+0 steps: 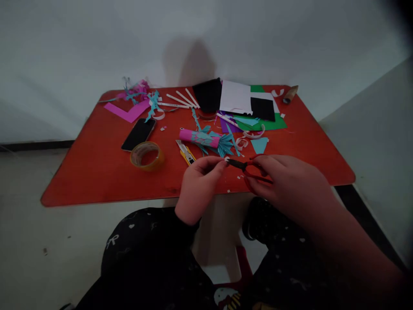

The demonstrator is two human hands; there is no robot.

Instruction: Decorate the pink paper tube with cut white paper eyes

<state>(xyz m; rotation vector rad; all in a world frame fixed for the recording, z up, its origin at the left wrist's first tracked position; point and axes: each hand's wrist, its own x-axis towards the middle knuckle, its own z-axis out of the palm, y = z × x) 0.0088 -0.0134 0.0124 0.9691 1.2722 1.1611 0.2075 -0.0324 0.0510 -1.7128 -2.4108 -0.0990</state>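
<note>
My right hand [285,185] is shut on a pair of red-handled scissors [247,168], with the dark blades pointing left. My left hand [200,183] pinches a small white paper scrap [227,159] right at the blade tips. Both hands hover over the near edge of an orange-red table [97,176]. Just beyond them lie a yellow utility knife [186,152] and a pink paper tube [199,138] wrapped with cyan fringed paper. A cyan paper triangle [260,145] sits beyond my right hand.
A roll of tape [147,156] and a black smartphone [138,134] lie left of the knife. Toward the far edge are coloured paper sheets [235,97], white paper sticks [179,100], pink paper cutouts [127,111] and scattered scraps. A wall stands behind the table.
</note>
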